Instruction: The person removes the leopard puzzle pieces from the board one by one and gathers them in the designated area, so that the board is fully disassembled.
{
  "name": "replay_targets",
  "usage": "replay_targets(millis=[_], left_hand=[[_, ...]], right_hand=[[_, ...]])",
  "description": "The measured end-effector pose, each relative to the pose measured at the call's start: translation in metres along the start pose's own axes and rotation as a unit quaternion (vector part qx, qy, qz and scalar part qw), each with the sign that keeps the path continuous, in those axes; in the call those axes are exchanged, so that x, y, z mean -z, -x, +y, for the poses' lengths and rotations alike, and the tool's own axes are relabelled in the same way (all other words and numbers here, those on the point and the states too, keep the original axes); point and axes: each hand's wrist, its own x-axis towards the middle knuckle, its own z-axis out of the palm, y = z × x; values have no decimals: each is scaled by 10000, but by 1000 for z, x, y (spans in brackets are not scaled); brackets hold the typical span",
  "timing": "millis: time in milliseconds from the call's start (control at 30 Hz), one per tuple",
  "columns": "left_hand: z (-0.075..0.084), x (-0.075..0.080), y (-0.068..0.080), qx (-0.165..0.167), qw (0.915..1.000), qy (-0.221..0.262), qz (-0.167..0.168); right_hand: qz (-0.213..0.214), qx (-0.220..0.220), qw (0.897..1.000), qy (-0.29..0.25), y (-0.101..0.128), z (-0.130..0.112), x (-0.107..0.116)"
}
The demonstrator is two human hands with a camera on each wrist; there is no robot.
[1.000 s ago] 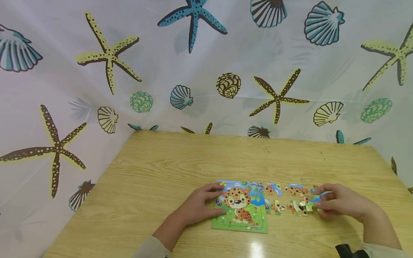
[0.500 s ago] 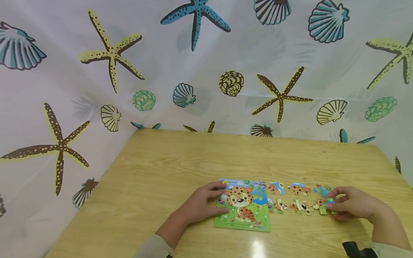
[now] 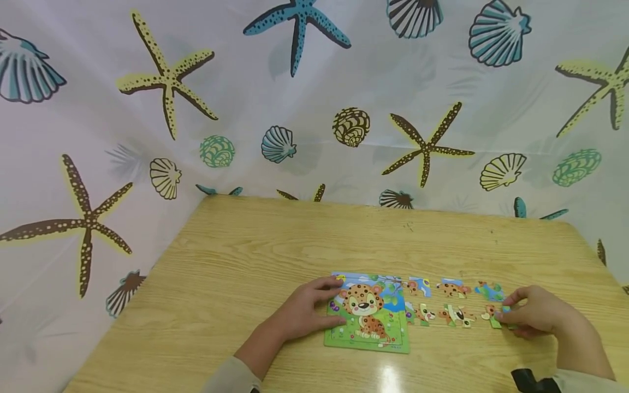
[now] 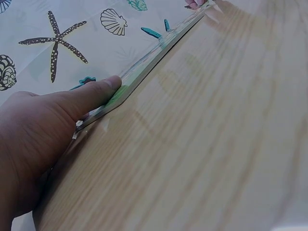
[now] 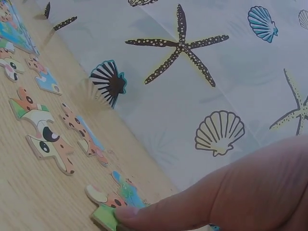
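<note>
A square leopard puzzle board lies near the table's front edge. My left hand rests flat on its left edge, and the thumb lies against the board's rim. Several loose puzzle pieces lie in two rows to the right of the board, among them a face piece and a blue piece. My right hand, fingers curled, holds the rightmost green-edged piece under its thumb tip on the table.
The wooden table is backed and flanked by a white curtain printed with starfish and shells. A dark object shows at the bottom right edge. A light glare sits on the table in front of the board.
My right hand has slid to the right with the green-edged piece, leaving the other loose pieces spread apart. The left hand has stayed on the board.
</note>
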Motion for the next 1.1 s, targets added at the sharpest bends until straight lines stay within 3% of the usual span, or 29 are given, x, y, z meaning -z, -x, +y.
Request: replay_targets(millis=[233, 533, 667, 833, 1100], left_hand=[[-1, 1, 3, 56, 10000, 72, -17], [-4, 5, 4, 41, 10000, -43, 68], [-5, 4, 6, 72, 9999, -75, 31], [-4, 3, 6, 69, 9999, -111, -14], [-4, 1, 3, 39, 9997, -246, -59]], right_hand=[[214, -248, 9992, 223, -3, -2, -4], [-47, 22, 9999, -108, -7, 10, 8], [-350, 498, 9968, -522, -8, 16, 11], [-828, 1280, 9843, -889, -12, 10, 4], [-909, 1909, 9743, -779, -22, -13, -18]])
